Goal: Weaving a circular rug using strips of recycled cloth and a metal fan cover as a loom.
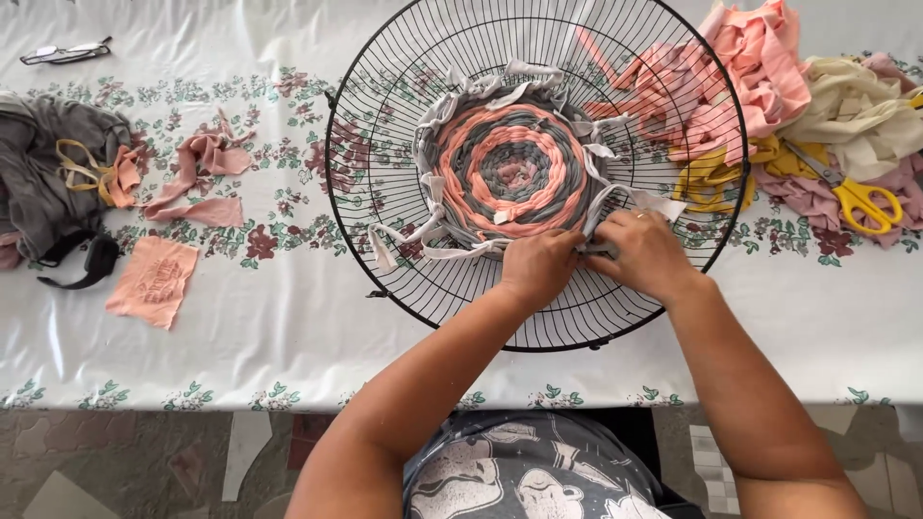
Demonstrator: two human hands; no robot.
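A round black wire fan guard (pixel 385 125) lies flat on the table. Woven into its middle is a circular mat (pixel 511 170) of pink and grey fabric strips, edged with pale grey strips. My left hand (pixel 538 266) and my right hand (pixel 646 254) sit close together at the mat's near edge. Both pinch a pale grey fabric strip (pixel 598 250) against the wires there. The strip's end between my fingers is mostly hidden.
Yellow-handled scissors (pixel 859 199) lie at the right on heaps of pink, cream and yellow fabric (pixel 760 67). Pink scraps (pixel 154 279), a grey cloth (pixel 38 173) and a black strap (pixel 82 264) lie at the left. Spectacles (pixel 65 51) rest far left. The floral tablecloth's front edge (pixel 192 399) runs below.
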